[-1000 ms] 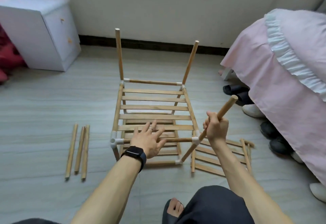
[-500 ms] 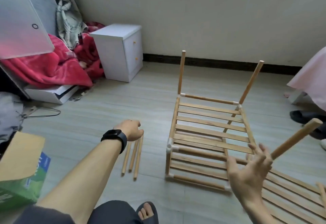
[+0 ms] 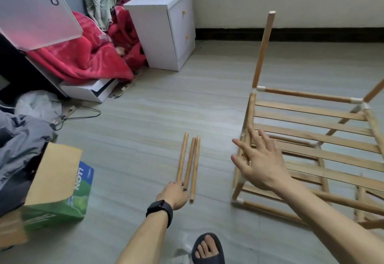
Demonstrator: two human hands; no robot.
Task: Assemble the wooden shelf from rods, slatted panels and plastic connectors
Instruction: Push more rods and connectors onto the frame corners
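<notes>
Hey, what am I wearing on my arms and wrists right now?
A black smartwatch with a black band is on the left wrist, and a thin ring on a finger of that side. Both forearms are bare, no sleeves in view; the right wrist wears nothing.

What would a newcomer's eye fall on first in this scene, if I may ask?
The half-built wooden shelf frame stands at right, the open right hand spread before its near-left corner. At centre, three loose rods lie side by side on the floor, the left hand at their near ends.
</notes>
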